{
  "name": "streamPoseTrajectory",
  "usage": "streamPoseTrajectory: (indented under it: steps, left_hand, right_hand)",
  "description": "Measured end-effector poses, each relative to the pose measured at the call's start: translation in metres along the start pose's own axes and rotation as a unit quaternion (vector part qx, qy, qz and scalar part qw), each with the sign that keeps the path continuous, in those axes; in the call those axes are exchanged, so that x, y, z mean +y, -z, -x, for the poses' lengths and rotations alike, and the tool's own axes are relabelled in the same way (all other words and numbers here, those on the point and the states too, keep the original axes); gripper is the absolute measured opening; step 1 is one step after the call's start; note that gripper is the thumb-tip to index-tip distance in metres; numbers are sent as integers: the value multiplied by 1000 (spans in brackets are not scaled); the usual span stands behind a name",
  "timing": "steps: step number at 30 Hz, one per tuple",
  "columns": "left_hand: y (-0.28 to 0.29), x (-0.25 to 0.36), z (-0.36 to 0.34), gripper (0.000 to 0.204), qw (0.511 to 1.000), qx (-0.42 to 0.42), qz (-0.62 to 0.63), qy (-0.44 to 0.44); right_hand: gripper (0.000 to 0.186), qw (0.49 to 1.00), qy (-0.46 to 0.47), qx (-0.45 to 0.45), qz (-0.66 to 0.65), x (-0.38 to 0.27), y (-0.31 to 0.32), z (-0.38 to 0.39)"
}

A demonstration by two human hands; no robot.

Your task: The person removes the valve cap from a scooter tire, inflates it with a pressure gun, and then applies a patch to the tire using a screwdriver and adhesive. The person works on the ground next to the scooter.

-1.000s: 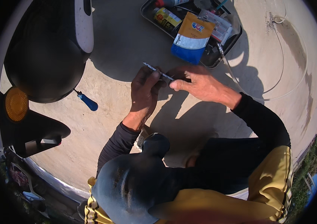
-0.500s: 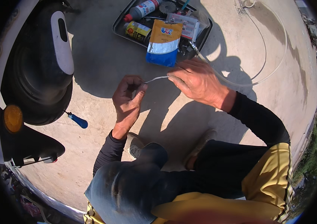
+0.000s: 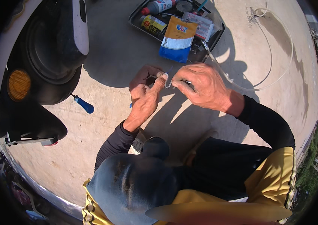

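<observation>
Both my hands meet over the ground in front of me, fingers pinched. A thin pale strip (image 3: 166, 83) curls in a small loop at my left hand (image 3: 144, 92), which grips it between thumb and fingers. Close beside it, my right hand (image 3: 204, 86) pinches at the strip's other end; its fingertips partly hide what they hold. A bit of thin purple-blue film or thread sticks up beyond the left fingertips, too small to make out. Just past the hands, an orange, silver and blue pouch (image 3: 178, 39) leans on the edge of a dark tray (image 3: 135, 23).
In the tray lie a yellow can (image 3: 153, 25), a red-capped bottle (image 3: 158, 6) and a toothed disc (image 3: 184, 6). A clear hose (image 3: 241, 88) loops away to the right. At left stands a black-and-white vehicle (image 3: 35, 45), with a blue-handled tool (image 3: 84, 104) sticking out beneath it.
My hands have come closer together. The strip, stretched between them before, now bends into a loop. The view has shifted, so the tray and vehicle sit farther right in the picture.
</observation>
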State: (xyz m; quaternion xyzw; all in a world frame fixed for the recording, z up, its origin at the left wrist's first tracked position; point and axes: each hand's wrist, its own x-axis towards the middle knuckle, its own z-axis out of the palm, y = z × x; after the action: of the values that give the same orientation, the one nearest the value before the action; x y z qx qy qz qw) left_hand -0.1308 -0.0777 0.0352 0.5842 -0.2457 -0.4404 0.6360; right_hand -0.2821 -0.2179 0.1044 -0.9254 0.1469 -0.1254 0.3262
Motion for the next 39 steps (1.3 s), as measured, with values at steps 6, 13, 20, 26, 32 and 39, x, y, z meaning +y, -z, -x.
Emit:
streamPoseTrajectory:
  steps: [6, 13, 20, 26, 32, 39]
  left_hand:
    - [-3, 1, 7, 7, 996, -31, 3, -78]
    - [-6, 1, 6, 12, 997, -18, 19, -73]
    - [1, 1, 0, 6, 999, -11, 42, 14]
    - [9, -7, -11, 11, 999, -1, 48, 2]
    - [29, -33, -20, 12, 994, 23, 111, 2]
    - [44, -40, -10, 15, 992, 58, 108, -18]
  right_hand:
    - [13, 997, -71, -14, 34, 11, 0, -4]
    - [17, 995, -99, 2, -21, 11, -5, -7]
    - [17, 982, -181, 14, -59, 23, 1, -18]
    - [21, 962, -257, -34, -88, 30, 1, -25]
    - [25, 929, -294, -3, -223, 24, -4, -29]
    - [40, 971, -215, -64, -80, 52, -15, -15]
